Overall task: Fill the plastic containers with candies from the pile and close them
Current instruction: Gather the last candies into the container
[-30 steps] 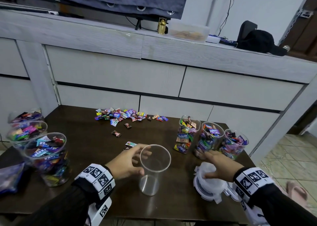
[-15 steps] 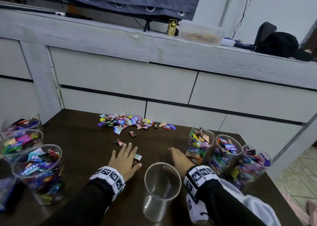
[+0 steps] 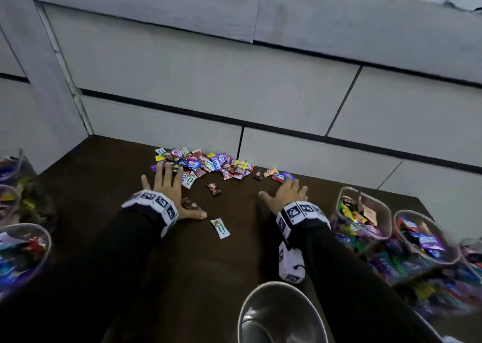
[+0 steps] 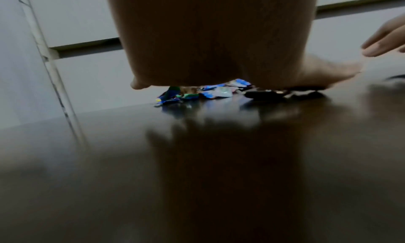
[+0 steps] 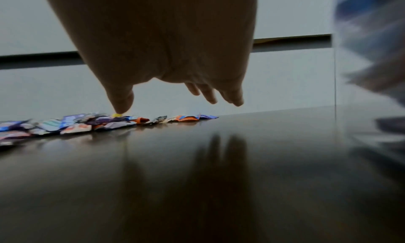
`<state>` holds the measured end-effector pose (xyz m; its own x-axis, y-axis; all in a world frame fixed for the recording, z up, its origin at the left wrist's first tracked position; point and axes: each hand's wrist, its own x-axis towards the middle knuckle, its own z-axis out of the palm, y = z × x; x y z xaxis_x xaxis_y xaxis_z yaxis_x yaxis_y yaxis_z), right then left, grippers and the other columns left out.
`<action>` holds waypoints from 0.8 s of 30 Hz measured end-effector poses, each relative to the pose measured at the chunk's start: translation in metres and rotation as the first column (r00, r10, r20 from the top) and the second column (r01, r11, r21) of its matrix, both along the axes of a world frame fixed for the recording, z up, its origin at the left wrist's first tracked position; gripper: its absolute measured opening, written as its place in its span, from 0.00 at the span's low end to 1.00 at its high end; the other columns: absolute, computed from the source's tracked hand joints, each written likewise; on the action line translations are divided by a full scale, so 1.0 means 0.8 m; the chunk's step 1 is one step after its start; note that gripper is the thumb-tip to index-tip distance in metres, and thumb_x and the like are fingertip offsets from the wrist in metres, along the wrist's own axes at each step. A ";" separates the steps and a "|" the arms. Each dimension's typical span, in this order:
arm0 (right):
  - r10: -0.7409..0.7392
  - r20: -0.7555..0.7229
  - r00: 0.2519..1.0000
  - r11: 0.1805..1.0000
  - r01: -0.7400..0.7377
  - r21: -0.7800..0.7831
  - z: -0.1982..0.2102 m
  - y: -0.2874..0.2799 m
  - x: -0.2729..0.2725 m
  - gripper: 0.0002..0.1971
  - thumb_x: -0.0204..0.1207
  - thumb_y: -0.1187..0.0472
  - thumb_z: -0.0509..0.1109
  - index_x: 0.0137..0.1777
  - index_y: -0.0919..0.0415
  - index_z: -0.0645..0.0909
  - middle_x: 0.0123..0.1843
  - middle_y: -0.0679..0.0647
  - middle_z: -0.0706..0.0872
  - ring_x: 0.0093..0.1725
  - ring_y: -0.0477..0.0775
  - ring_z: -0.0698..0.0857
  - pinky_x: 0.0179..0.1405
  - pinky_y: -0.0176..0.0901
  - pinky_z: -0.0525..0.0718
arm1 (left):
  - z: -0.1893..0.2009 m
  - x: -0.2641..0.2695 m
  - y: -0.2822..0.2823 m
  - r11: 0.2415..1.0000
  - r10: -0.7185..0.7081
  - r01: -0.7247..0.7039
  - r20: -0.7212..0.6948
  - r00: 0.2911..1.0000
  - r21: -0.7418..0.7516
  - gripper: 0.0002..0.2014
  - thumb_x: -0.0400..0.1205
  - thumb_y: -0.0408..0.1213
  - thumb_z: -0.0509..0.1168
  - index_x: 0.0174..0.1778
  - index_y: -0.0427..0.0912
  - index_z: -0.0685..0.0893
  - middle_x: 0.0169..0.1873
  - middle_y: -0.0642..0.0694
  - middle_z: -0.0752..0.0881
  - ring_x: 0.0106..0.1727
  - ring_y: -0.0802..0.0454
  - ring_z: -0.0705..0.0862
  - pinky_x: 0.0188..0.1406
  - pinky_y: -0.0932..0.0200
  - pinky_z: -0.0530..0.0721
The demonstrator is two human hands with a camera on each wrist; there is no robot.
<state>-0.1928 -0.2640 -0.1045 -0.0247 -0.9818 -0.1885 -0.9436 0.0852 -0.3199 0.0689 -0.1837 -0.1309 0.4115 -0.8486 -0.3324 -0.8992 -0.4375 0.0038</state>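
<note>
A pile of wrapped candies (image 3: 208, 164) lies along the far edge of the dark table (image 3: 203, 259). My left hand (image 3: 167, 186) lies flat with spread fingers, its fingertips on the pile's left end and a dark candy (image 3: 188, 203) partly under the palm. My right hand (image 3: 285, 194) hovers open at the pile's right end, fingers over an orange and blue candy (image 3: 280, 177). An empty clear container (image 3: 281, 314) stands at the near edge. In the right wrist view the right hand (image 5: 175, 97) hangs just above the candies (image 5: 105, 122).
Candy-filled open containers stand on the right (image 3: 362, 217) (image 3: 422, 238) and on the left (image 3: 22, 248). Loose candies (image 3: 220, 228) (image 3: 214, 189) lie between my hands. Grey drawer fronts (image 3: 182, 66) rise right behind the table's far edge.
Both hands have moved forward from the empty container to the candy pile, the left now flat on its left end, the right at its right end. The camera has tipped down and closer.
</note>
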 end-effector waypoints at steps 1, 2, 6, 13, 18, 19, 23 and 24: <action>-0.012 -0.009 1.000 1.000 0.012 0.005 -0.001 -0.012 0.003 0.50 0.73 0.34 0.67 0.83 0.63 0.49 0.85 0.62 0.52 0.83 0.69 0.50 0.80 0.63 0.54 | -0.001 0.009 -0.011 0.999 0.033 -0.033 -0.026 0.999 -0.020 0.77 0.44 0.91 0.48 0.84 0.50 0.29 0.84 0.42 0.29 0.84 0.37 0.30 0.78 0.25 0.39; -0.026 -0.010 1.000 1.000 0.027 0.001 -0.003 -0.023 0.006 0.49 0.73 0.33 0.66 0.83 0.64 0.50 0.84 0.63 0.55 0.82 0.69 0.52 0.80 0.63 0.55 | -0.001 0.017 -0.022 0.995 0.074 -0.077 -0.059 0.996 -0.057 0.75 0.44 0.90 0.42 0.84 0.50 0.30 0.84 0.41 0.30 0.84 0.37 0.30 0.78 0.25 0.39; -0.009 0.061 0.998 0.993 0.016 -0.117 -0.009 -0.057 0.024 0.42 0.72 0.34 0.67 0.74 0.66 0.63 0.73 0.66 0.72 0.73 0.67 0.70 0.73 0.58 0.69 | 0.001 0.037 -0.065 0.951 0.193 -0.223 -0.153 0.969 -0.214 0.66 0.54 0.84 0.37 0.86 0.47 0.39 0.86 0.39 0.38 0.85 0.35 0.37 0.80 0.29 0.41; 0.204 0.005 0.979 0.967 -0.201 -0.155 -0.018 -0.083 0.059 0.38 0.70 0.34 0.69 0.70 0.60 0.68 0.69 0.64 0.73 0.70 0.66 0.71 0.65 0.57 0.73 | -0.006 0.051 -0.121 0.956 0.147 -0.185 -0.175 0.974 -0.227 0.53 0.75 0.75 0.52 0.87 0.44 0.42 0.86 0.36 0.44 0.85 0.32 0.43 0.82 0.31 0.48; 0.427 -0.120 0.896 0.893 -0.439 -0.102 -0.023 -0.084 0.082 0.38 0.69 0.30 0.66 0.77 0.41 0.61 0.70 0.61 0.69 0.70 0.65 0.68 0.64 0.60 0.73 | -0.012 0.027 -0.129 0.985 0.019 -0.034 -0.090 0.996 -0.171 0.49 0.75 0.77 0.52 0.86 0.51 0.52 0.85 0.36 0.51 0.85 0.31 0.48 0.81 0.30 0.54; 0.476 -0.142 0.868 0.869 -0.489 -0.079 -0.024 -0.083 0.089 0.39 0.70 0.29 0.65 0.79 0.39 0.58 0.72 0.61 0.67 0.72 0.66 0.66 0.65 0.61 0.73 | -0.014 0.019 -0.128 0.985 -0.028 0.014 -0.081 0.996 -0.174 0.48 0.75 0.76 0.53 0.85 0.51 0.53 0.85 0.36 0.52 0.85 0.31 0.50 0.81 0.31 0.55; 0.594 -0.181 0.784 0.786 -0.614 -0.079 -0.024 -0.067 0.109 0.37 0.77 0.36 0.62 0.82 0.46 0.55 0.78 0.63 0.63 0.76 0.68 0.63 0.72 0.61 0.66 | -0.018 -0.024 -0.119 0.961 -0.185 0.166 -0.070 0.980 -0.222 0.42 0.82 0.65 0.56 0.86 0.43 0.53 0.85 0.38 0.54 0.86 0.36 0.50 0.83 0.40 0.53; 0.606 -0.176 0.776 0.777 -0.625 -0.080 -0.023 -0.062 0.109 0.36 0.78 0.39 0.62 0.82 0.49 0.55 0.78 0.63 0.63 0.76 0.68 0.64 0.73 0.60 0.67 | -0.016 -0.033 -0.115 0.960 -0.194 0.174 -0.074 0.978 -0.222 0.41 0.84 0.63 0.55 0.86 0.40 0.52 0.86 0.38 0.52 0.86 0.37 0.48 0.84 0.41 0.51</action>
<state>-0.1052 -0.3138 -0.1229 0.5777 -0.8099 -0.1018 -0.8134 -0.5607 -0.1548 0.0425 -0.2757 -0.1440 0.2173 -0.9620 -0.1655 -0.9551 -0.2445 0.1675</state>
